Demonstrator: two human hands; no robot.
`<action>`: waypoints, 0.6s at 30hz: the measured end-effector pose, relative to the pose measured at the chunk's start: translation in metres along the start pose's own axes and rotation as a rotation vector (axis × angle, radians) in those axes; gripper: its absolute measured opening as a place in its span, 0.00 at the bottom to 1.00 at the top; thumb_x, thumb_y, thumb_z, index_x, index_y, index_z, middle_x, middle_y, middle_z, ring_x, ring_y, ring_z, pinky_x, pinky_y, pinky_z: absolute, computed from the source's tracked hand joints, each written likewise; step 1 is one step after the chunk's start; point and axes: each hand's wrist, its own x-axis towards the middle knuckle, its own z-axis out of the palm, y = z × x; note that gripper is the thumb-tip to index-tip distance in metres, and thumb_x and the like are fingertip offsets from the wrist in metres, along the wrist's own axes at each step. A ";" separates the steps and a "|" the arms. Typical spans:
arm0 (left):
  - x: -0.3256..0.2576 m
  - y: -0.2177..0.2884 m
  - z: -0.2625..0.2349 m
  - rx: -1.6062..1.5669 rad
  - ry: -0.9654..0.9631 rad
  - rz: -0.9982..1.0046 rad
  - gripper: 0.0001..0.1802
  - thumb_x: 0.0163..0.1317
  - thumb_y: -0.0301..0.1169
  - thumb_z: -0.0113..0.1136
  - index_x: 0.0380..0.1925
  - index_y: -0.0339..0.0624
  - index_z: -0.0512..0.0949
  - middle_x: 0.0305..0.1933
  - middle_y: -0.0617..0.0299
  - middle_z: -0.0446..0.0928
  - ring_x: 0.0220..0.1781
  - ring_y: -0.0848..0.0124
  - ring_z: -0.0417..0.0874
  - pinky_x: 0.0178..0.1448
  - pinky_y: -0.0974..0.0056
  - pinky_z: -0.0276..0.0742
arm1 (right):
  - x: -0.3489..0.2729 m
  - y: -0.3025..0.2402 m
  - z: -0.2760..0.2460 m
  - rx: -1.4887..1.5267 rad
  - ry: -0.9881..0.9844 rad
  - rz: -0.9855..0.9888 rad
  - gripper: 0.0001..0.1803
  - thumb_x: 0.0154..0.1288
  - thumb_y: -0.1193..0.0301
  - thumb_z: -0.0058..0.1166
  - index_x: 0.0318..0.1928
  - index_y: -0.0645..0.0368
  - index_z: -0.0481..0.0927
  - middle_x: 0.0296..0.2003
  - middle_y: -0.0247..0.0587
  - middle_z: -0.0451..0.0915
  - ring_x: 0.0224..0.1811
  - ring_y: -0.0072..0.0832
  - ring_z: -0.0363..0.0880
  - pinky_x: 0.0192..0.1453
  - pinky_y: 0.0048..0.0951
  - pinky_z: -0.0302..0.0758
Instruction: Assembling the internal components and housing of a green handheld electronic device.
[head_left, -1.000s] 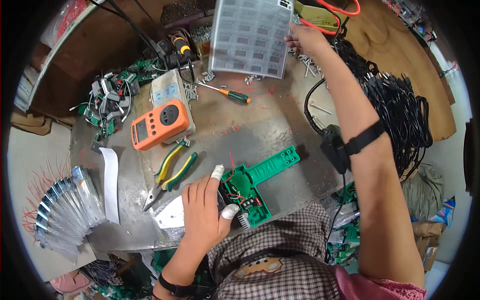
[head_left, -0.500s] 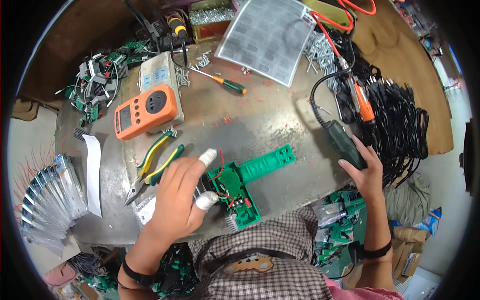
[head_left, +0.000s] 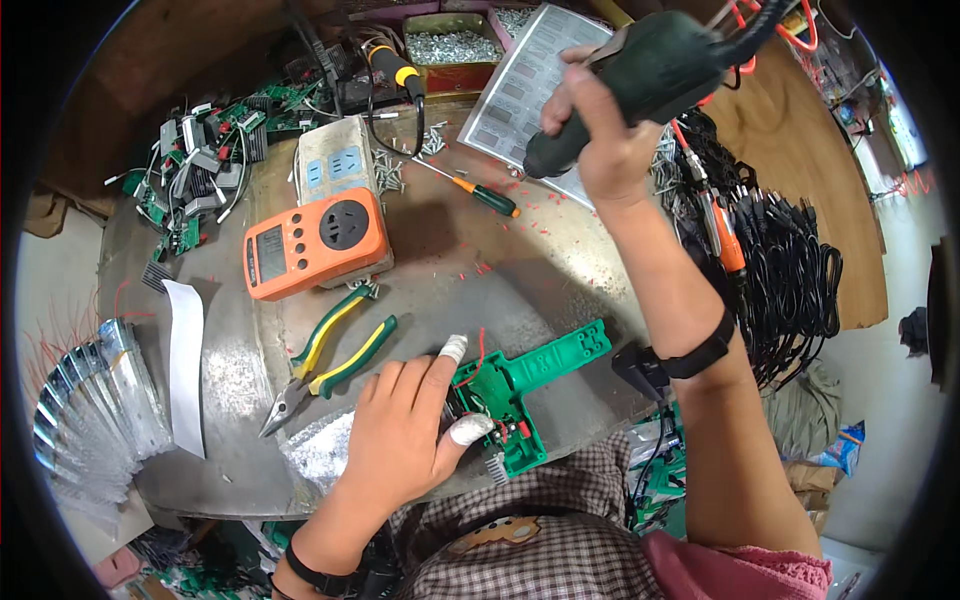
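Observation:
A green plastic housing (head_left: pixel 552 366), shaped like a tool handle with a wider end, lies face up on the metal bench; wires and small electronic parts sit inside the wider end. My left hand (head_left: pixel 402 425), white tape on its thumb and index finger, grips that end from the left. The thumb rests over the inner parts, hiding some of them. Raised high at the upper right, my right hand (head_left: pixel 615 130) is closed round a dark green corded hand tool (head_left: pixel 665 70). The tool's narrow end points left over a printed sheet (head_left: pixel 520 85). What the tool is exactly I cannot make out.
Pliers (head_left: pixel 345 350) with green-yellow handles and an orange meter (head_left: pixel 315 240) lie left of the housing. Beyond are a screwdriver (head_left: pixel 488 197) and loose screws. Black cable bundles (head_left: pixel 785 280) and a hanging orange tool (head_left: pixel 725 235) stand right. Clear sleeves (head_left: pixel 85 420) fan out left.
My right hand has lifted the dark green tool off the bench's right side, up and leftward toward the sheet. My left hand has moved in closer over the housing. The whole view has shifted slightly.

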 end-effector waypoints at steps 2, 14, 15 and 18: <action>0.001 0.004 -0.003 -0.024 -0.019 -0.023 0.40 0.62 0.51 0.59 0.66 0.33 0.67 0.51 0.50 0.74 0.49 0.53 0.73 0.55 0.53 0.68 | 0.001 0.009 -0.001 -0.045 -0.033 -0.060 0.14 0.64 0.73 0.57 0.45 0.71 0.74 0.21 0.40 0.72 0.20 0.29 0.73 0.29 0.32 0.73; 0.064 0.014 -0.032 0.159 0.399 0.043 0.28 0.57 0.28 0.69 0.58 0.35 0.74 0.43 0.52 0.77 0.45 0.51 0.76 0.52 0.51 0.71 | -0.011 -0.121 -0.020 0.552 -0.235 0.114 0.22 0.68 0.56 0.42 0.52 0.56 0.76 0.25 0.28 0.69 0.27 0.22 0.68 0.43 0.33 0.67; 0.070 0.009 -0.030 0.171 0.414 0.081 0.29 0.56 0.27 0.69 0.59 0.36 0.74 0.44 0.53 0.77 0.45 0.51 0.76 0.52 0.52 0.71 | -0.012 -0.128 -0.024 0.547 -0.280 0.096 0.22 0.68 0.56 0.42 0.53 0.56 0.76 0.25 0.28 0.69 0.28 0.22 0.68 0.43 0.33 0.67; 0.061 -0.003 -0.022 0.121 0.361 0.059 0.29 0.56 0.25 0.69 0.60 0.38 0.74 0.45 0.53 0.78 0.46 0.53 0.77 0.50 0.55 0.73 | -0.026 -0.106 -0.013 0.461 -0.176 0.055 0.22 0.69 0.57 0.42 0.53 0.59 0.74 0.24 0.30 0.70 0.26 0.24 0.69 0.42 0.35 0.69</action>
